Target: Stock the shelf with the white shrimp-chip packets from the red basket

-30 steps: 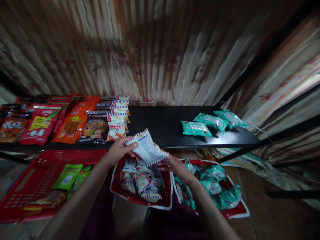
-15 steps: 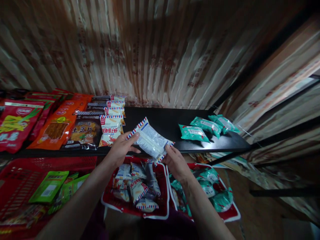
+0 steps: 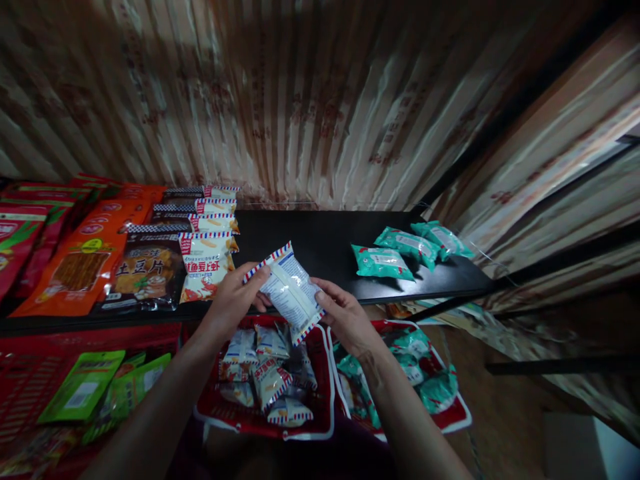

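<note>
Between my hands is a white snack bag (image 3: 291,290) with red-and-blue striped ends, its printed back facing up. My left hand (image 3: 239,293) pinches its upper left end. The fingers of my right hand (image 3: 345,313) close on its right edge. The bag is tilted and held above the front edge of the black shelf (image 3: 300,230). Left of it on the shelf stands a row of matching snack bags (image 3: 206,263). Below my hands, a red basket (image 3: 327,407) with a white rim holds several more of the same bags.
Green-teal packets (image 3: 384,262) lie at the shelf's right; more fill a second red basket (image 3: 465,417). Potato-slice packs (image 3: 145,267), orange packs (image 3: 83,263) and red packs (image 3: 17,240) line the left. Green pouches (image 3: 83,387) sit in a basket lower left. Black shelf bars (image 3: 560,365) are at right.
The bag has turned slightly steeper in my hands, and my right hand has shifted up along its right edge. The view has moved a little, sliding the shelf goods leftward.
</note>
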Action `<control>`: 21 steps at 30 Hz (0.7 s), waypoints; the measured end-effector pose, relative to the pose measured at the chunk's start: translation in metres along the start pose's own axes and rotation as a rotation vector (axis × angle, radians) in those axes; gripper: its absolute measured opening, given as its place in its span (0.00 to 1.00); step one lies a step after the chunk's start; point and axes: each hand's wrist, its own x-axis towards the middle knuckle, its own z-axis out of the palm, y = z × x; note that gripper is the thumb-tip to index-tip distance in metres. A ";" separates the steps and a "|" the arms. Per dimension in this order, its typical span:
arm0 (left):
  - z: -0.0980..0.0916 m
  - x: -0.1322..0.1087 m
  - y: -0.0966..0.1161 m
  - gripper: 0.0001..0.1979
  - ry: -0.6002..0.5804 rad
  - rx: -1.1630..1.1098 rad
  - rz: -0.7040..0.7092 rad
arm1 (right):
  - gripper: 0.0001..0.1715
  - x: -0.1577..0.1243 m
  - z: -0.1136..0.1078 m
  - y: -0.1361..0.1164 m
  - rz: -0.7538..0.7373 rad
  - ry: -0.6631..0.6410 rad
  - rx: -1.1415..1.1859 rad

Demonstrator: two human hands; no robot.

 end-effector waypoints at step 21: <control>0.042 -0.033 -0.040 0.19 0.074 0.728 1.089 | 0.34 -0.020 0.006 -0.033 0.053 -0.090 0.259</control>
